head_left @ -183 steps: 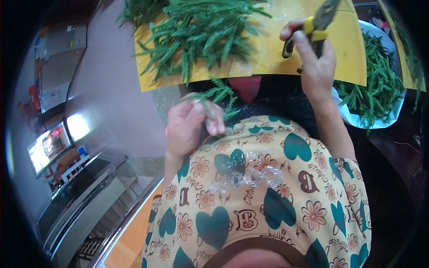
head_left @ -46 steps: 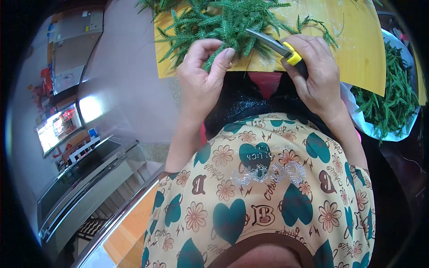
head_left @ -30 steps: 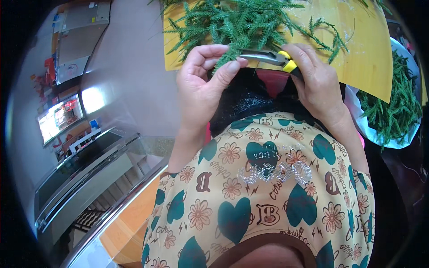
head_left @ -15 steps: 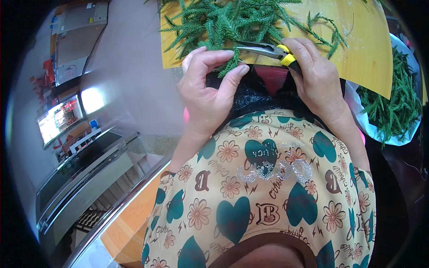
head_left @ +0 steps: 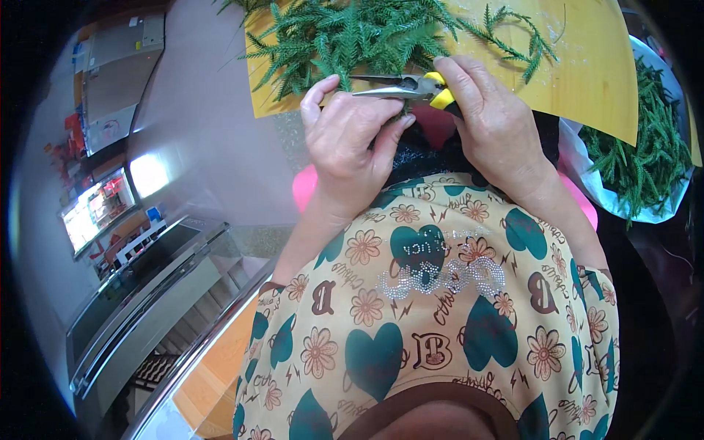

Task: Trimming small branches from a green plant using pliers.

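In my right hand (head_left: 499, 132) is a pair of long-nose pliers (head_left: 412, 88) with yellow and black handles. Its jaws point left and stand apart, just above my left fingers. My left hand (head_left: 345, 143) is closed, thumb against the bent forefinger, pinching a green artificial pine sprig (head_left: 402, 111). Only a small dark bit of that sprig shows; the fingers and pliers cover the rest. Beyond both hands, a heap of similar green sprigs (head_left: 348, 37) lies on a yellow board (head_left: 587, 95).
A few loose sprigs (head_left: 524, 51) lie right of the heap. At the far right, a white bag (head_left: 664, 213) holds more green sprigs (head_left: 634, 147). Pink edges (head_left: 304, 189) show beside my forearms. On the left are a grey floor (head_left: 213, 110) and a staircase (head_left: 176, 315).
My left hand has turned over, its knuckles now upward, so the sprig is mostly hidden. The pliers' jaws have spread wider and sit over the left fingers. The whole view has shifted slightly.
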Tool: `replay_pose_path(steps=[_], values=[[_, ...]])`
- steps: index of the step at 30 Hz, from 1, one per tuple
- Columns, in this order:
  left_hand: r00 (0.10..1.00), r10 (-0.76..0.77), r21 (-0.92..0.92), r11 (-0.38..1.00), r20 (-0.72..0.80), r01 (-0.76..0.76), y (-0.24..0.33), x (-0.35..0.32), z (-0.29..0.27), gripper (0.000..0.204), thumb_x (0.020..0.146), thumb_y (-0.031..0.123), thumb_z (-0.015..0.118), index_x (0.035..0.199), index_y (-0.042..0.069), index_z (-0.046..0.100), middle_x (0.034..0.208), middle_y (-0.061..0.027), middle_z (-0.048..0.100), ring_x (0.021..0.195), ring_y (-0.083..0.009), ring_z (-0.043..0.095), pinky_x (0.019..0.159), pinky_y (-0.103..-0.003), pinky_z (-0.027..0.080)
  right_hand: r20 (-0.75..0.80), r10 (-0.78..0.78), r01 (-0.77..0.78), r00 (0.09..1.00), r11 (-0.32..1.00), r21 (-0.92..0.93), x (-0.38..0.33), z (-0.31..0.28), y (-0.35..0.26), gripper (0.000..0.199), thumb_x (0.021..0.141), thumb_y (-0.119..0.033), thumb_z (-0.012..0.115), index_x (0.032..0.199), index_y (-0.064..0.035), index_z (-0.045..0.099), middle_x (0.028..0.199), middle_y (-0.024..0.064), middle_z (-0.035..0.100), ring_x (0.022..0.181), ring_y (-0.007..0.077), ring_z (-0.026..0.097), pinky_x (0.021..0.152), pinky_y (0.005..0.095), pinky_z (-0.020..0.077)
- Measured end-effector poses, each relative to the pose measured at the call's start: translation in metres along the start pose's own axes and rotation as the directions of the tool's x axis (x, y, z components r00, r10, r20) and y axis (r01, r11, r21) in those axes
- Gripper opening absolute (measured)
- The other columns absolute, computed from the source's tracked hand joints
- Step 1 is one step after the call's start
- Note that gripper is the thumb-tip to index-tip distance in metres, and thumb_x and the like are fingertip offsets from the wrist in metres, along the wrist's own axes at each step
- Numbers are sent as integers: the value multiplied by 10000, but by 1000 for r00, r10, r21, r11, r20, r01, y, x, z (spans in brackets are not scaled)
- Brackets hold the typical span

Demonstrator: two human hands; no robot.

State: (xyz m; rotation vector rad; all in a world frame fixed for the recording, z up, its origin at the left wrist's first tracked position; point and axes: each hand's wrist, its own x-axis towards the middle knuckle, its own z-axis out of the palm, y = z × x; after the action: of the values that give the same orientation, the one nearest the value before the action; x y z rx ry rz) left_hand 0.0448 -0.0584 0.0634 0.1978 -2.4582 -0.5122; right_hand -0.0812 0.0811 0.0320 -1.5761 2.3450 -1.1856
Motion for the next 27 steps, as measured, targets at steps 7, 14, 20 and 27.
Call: replay_pose_path(steps=[7, 14, 20, 27], values=[[997, 74, 56, 996, 0, -74, -1, -4, 3, 243, 639, 69, 777, 835, 117, 640, 744, 4, 641, 684, -181, 586, 906, -446, 386, -32, -62, 58, 998, 992, -111, -4, 8, 3, 591, 663, 52, 629, 1235, -16, 499, 1149, 171, 564, 991, 317, 600, 803, 362, 518], [995, 102, 75, 992, -16, -100, -1, -6, 6, 249, 640, 64, 776, 844, 116, 642, 747, 7, 643, 703, -177, 596, 918, -439, 378, -44, -67, 62, 997, 993, -101, -4, 9, 2, 554, 675, 36, 621, 1215, -5, 505, 1134, 162, 572, 997, 308, 600, 793, 361, 520], [999, -21, -73, 997, -24, 19, 0, -8, 8, 247, 642, 58, 779, 844, 105, 646, 770, -11, 658, 751, -183, 619, 920, -422, 376, -53, -124, 112, 991, 975, -194, -4, 10, 5, 504, 671, 17, 618, 1166, 4, 523, 1089, 140, 585, 970, 295, 598, 774, 371, 512], [993, -118, -143, 983, 11, 118, 3, -7, 3, 222, 651, 55, 781, 827, 91, 650, 806, -28, 675, 766, -187, 627, 920, -413, 382, -118, -277, 243, 954, 939, -241, 2, 8, 11, 488, 644, 14, 618, 1122, 14, 524, 1008, 137, 580, 915, 317, 573, 781, 397, 484]])
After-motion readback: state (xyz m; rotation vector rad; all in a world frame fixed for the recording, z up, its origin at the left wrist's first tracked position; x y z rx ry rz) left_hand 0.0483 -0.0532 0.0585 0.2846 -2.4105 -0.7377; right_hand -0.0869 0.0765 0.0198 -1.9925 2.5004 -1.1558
